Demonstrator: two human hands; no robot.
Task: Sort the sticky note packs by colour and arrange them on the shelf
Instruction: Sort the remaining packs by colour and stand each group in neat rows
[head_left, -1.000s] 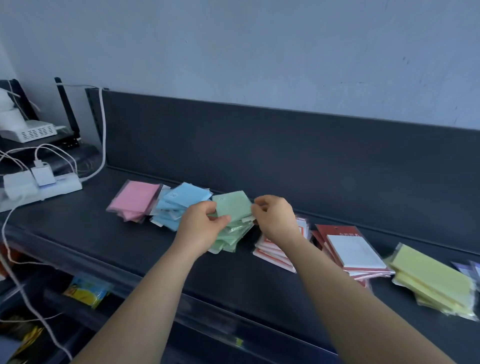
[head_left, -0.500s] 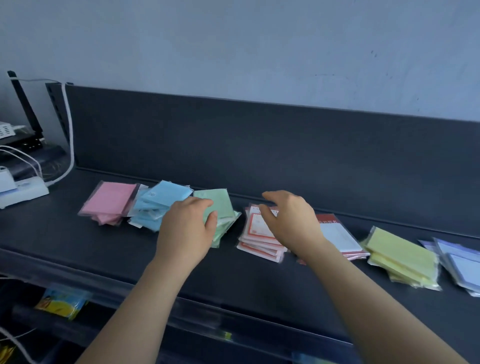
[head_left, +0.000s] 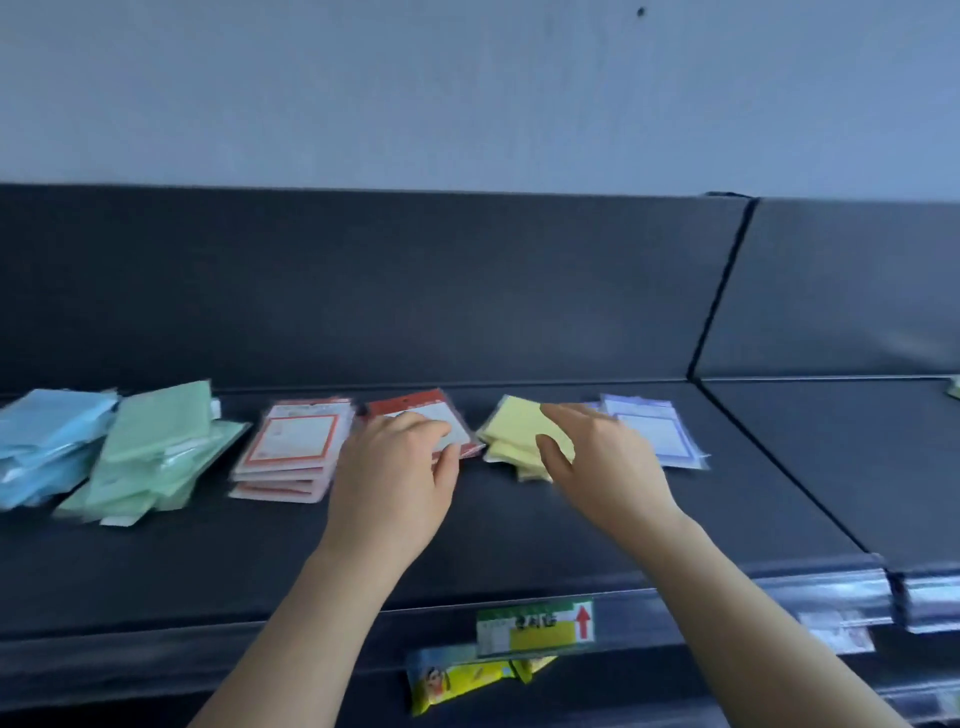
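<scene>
Both hands (head_left: 390, 480) (head_left: 605, 467) moved right, over red pack (head_left: 415, 409) and yellow packs (head_left: 511, 427).

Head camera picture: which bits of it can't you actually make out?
Head view:
- blue packs: cut off by the left edge.
- dark red pack: partly under the left hand; grip unclear.
- purple packs: partly behind the right hand.
- shelf label: print too blurred.

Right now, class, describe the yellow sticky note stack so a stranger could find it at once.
On the long dark shelf, follow the row of packs rightward to the right hand. The yellow sticky note stack lies partly under it. Unlike the red-topped pack on its left and the purple-bordered packs on its right, it is plain, unframed.
</scene>
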